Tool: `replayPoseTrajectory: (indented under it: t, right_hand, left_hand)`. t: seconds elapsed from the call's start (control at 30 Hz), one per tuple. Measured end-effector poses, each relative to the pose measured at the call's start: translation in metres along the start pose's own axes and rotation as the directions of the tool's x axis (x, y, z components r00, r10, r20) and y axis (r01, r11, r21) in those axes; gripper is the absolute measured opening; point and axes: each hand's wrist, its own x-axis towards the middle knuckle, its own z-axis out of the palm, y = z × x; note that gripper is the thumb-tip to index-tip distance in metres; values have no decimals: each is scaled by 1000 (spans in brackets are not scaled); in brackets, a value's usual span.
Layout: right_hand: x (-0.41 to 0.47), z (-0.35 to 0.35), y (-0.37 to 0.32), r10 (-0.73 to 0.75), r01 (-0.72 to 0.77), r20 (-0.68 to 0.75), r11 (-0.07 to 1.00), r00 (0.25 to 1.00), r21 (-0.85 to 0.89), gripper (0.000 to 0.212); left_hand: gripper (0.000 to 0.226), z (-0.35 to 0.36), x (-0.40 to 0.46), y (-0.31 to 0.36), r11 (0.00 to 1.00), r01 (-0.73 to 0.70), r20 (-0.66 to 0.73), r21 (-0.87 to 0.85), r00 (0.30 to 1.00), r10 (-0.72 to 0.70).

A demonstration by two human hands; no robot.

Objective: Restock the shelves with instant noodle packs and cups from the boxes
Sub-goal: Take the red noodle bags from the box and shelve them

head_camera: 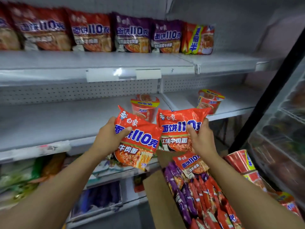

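Head view, the only one: left hand (109, 138) gripping a red noodle pack (137, 139) by its left edge, thumb across the printed face, pack tilted with its top corner leaning left; right hand (202, 138) pinching a second red pack (179, 128) at its right side, thumb on the front, held nearly level. Both raised in front of the middle shelf (49, 119), edges of the two packs just beside each other, apparently not yet set down. Behind them, two noodle cups (145, 106) standing on that shelf — one straight behind the packs, the other off to the right. Upper shelf (99, 60) carrying an upright row of red and purple packs, faces forward. Below the right forearm, an open cardboard box (158, 192) crammed with more red and purple packs. Best, probably, to carry both packs to the bare stretch left of the cups, stand them on their bottom edges with labels outward as in the row above, and lean them against the back panel. Worth straightening the tilted left pack first — crinkly film tends to slide, so release only once each stands steady. Keep clear of the near cup to avoid toppling it.
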Motion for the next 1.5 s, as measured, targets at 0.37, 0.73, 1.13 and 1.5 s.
replayPoseTrajectory:
  t: [0.37, 0.73, 1.13, 1.5]
  right_hand:
    - [-9, 59, -124, -259, 234, 145, 957, 955, 169, 37]
    - [-25, 141, -264, -374, 287, 189, 883, 908, 370, 26]
    - [-41, 241, -414, -447, 377, 69, 819, 892, 433, 34]
    - [-41, 333, -521, -407, 333, 83, 834, 910, 439, 62]
  left_hand:
    - [45, -134, -61, -23, 995, 102, -310, -19, 945, -103]
    - [32, -283, -67, -63, 999, 53, -501, -1, 864, -46]
    - [39, -458, -41, -121, 991, -83, -526, -106, 850, 15]
    - [35, -551, -38, -161, 988, -98, -614, -116, 789, 6]
